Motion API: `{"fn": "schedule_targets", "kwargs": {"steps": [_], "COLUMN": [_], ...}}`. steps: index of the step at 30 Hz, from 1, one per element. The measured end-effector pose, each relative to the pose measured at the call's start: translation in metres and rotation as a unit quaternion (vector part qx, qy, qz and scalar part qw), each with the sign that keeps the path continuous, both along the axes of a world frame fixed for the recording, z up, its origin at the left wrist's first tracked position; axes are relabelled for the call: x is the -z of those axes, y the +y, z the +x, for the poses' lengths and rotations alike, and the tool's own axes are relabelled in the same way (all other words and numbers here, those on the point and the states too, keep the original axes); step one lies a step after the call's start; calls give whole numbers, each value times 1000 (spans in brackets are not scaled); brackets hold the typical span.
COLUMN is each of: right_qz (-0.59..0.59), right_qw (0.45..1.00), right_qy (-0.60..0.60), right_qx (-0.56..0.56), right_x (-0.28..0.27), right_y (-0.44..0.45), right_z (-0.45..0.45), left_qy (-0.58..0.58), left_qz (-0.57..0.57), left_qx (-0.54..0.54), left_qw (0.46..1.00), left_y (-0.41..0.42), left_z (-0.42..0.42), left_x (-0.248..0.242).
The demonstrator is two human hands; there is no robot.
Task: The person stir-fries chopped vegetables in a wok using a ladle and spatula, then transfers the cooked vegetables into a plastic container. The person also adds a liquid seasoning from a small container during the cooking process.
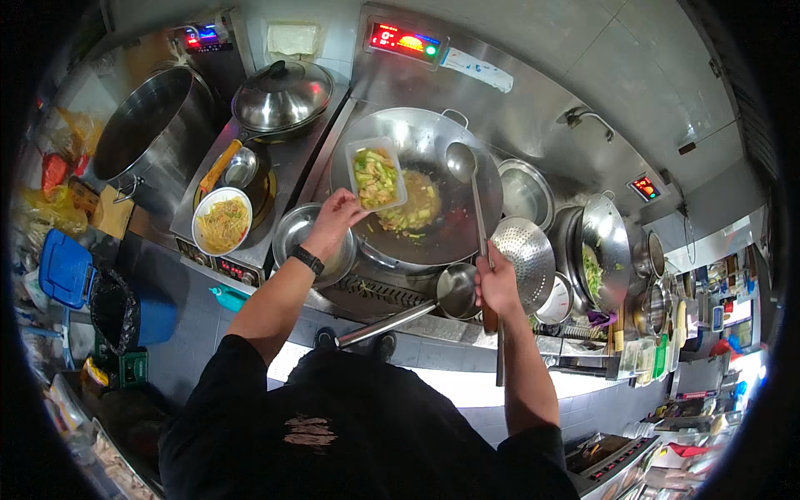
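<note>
My left hand point(340, 215) grips the near edge of a clear plastic tub point(377, 174), which holds green vegetable pieces with what looks like meat. The tub is over the left part of a large steel wok point(362, 244). Lower in the wok lies more of the green food point(412, 209) in brownish liquid. My right hand point(498, 282) is closed around the wooden-ended handle of a long steel ladle point(461, 161). The ladle's bowl is at the wok's upper right side, apart from the food. Whether it touches the wok wall I cannot tell.
Right of the wok are a perforated strainer point(524, 262), a steel basin point(526, 194) and a second wok point(609, 250) with greens. A metal bowl point(297, 234) stands at its left. Farther left are a bowl of noodles point(222, 222), a lidded pan point(282, 97) and a tall stockpot point(169, 140).
</note>
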State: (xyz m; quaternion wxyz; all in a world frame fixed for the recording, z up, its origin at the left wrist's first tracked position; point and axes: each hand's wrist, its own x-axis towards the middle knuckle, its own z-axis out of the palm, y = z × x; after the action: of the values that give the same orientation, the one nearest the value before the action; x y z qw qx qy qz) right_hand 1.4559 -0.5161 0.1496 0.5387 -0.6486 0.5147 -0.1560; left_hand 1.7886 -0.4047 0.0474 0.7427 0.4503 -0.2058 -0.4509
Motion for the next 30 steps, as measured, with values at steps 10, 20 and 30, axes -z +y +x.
{"fn": "schedule_targets", "kwargs": {"steps": [10,20,30], "right_qz": [141,-183,98], "right_qw": [989,962,994], "right_qy": [53,130,17], "right_qx": [-4,-154,42], "right_x": [38,54,44], "right_y": [39,69,25], "right_z": [24,4,20], "left_qy": [21,74,65], "left_qz": [42,30,78], "left_qx": [-65,-92,-121], "left_qw": [997,993,987], "left_y": [107,154,178], "left_z": [15,7,3], "left_x": [36,57,70]}}
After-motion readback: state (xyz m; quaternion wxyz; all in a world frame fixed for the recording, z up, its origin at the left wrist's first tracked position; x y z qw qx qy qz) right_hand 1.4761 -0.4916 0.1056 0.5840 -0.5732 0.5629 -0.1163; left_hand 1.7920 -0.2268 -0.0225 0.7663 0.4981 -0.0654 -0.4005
